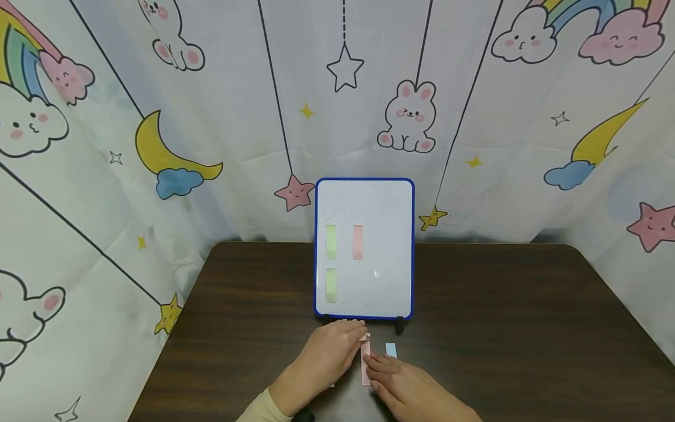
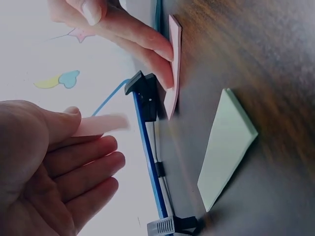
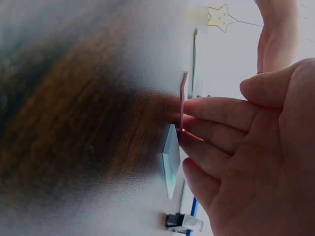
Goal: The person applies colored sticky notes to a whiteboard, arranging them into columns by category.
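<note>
Left hand [image 1: 331,347] pinches a pink strip [image 2: 101,125] — likely light, limp, best held by one end — the right hand [image 1: 403,380], outstretched, presses the pink pad [image 1: 365,350].

No readable text, no labels, no legible numbers

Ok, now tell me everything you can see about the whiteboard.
The whiteboard is a tall rectangle with rounded corners, a smooth white face showing a small glint, and a blue rim that looks like plastic. It stands on edge on black feet, on the dark table before a printed curtain. Two green strips sit at its left, one above the other, with a pink strip right of the upper one.
</note>
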Action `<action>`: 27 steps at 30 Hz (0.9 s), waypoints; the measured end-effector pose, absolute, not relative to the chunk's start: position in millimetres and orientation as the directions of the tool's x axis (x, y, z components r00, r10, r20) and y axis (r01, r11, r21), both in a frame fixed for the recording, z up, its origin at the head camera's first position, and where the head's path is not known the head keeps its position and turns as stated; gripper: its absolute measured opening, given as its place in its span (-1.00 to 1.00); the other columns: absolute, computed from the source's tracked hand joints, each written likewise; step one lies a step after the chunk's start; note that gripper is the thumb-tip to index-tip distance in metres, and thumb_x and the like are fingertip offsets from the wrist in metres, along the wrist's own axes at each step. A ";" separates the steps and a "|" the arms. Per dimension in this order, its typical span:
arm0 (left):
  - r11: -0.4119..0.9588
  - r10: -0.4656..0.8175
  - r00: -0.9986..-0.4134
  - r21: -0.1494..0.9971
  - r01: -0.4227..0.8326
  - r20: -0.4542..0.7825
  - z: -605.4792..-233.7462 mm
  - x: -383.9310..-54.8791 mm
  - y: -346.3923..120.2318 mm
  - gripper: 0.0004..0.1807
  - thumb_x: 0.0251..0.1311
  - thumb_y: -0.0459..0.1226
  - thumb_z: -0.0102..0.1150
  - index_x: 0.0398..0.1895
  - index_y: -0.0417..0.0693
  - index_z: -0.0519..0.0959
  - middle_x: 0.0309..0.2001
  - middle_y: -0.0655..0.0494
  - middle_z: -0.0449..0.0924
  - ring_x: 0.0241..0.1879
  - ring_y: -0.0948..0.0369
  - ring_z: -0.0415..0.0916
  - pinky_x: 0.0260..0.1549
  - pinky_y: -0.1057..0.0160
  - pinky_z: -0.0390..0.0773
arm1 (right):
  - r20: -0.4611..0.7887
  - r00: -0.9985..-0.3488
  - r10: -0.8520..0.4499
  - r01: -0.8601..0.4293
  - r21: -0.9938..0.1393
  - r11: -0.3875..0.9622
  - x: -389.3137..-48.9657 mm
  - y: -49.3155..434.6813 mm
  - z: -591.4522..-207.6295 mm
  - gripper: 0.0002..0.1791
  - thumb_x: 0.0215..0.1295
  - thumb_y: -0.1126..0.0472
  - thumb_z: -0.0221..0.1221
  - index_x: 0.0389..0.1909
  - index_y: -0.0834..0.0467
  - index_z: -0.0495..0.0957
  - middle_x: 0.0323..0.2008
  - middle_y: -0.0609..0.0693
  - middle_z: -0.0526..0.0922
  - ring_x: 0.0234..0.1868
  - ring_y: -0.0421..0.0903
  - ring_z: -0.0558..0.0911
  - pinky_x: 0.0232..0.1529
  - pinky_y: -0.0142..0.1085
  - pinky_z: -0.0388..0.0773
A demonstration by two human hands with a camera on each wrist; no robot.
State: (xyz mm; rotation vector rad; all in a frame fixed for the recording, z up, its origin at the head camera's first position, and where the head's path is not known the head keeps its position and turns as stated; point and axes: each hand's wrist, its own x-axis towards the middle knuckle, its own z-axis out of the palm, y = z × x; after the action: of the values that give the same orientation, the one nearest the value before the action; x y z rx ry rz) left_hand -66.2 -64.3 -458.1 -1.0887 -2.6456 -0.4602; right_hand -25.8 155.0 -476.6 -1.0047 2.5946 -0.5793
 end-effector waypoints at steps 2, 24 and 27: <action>0.672 0.631 -0.690 0.195 0.715 0.354 -457.9 -66.6 -65.2 -0.78 0.38 -0.28 0.25 0.00 -0.10 0.75 0.05 0.06 0.76 0.08 0.20 0.70 0.04 0.25 0.71 | -0.150 -0.713 -0.685 -0.555 -0.475 0.682 -26.2 154.7 -476.2 -0.42 0.66 -0.13 -0.21 0.45 0.10 0.41 0.46 0.00 0.43 0.48 -0.01 0.43 0.38 -0.03 0.51; 0.668 0.615 -0.633 0.117 0.735 0.471 -454.1 -70.5 -68.2 -0.71 0.25 -0.30 0.38 0.03 -0.08 0.74 0.08 0.11 0.75 0.12 0.21 0.69 0.18 0.25 0.64 | -0.126 -0.710 -0.692 -0.574 -0.466 0.674 -25.4 153.8 -475.1 -0.43 0.65 -0.11 -0.19 0.42 0.12 0.45 0.43 0.02 0.48 0.44 0.01 0.48 0.34 -0.06 0.55; 0.681 0.607 -0.623 0.081 0.728 0.493 -454.0 -71.9 -68.4 -0.68 0.22 -0.29 0.41 0.05 -0.08 0.74 0.09 0.13 0.75 0.13 0.22 0.68 0.20 0.26 0.62 | -0.130 -0.718 -0.684 -0.564 -0.467 0.681 -25.0 154.4 -475.3 -0.42 0.65 -0.13 -0.20 0.41 0.11 0.46 0.43 0.01 0.47 0.45 0.01 0.47 0.35 -0.04 0.54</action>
State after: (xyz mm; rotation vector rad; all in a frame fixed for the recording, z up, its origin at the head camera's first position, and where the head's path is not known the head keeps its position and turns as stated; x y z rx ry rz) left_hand -71.9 -68.4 -454.0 -1.0377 -2.4640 -0.3806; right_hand -25.0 154.4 -475.3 -0.9921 2.6007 -0.5792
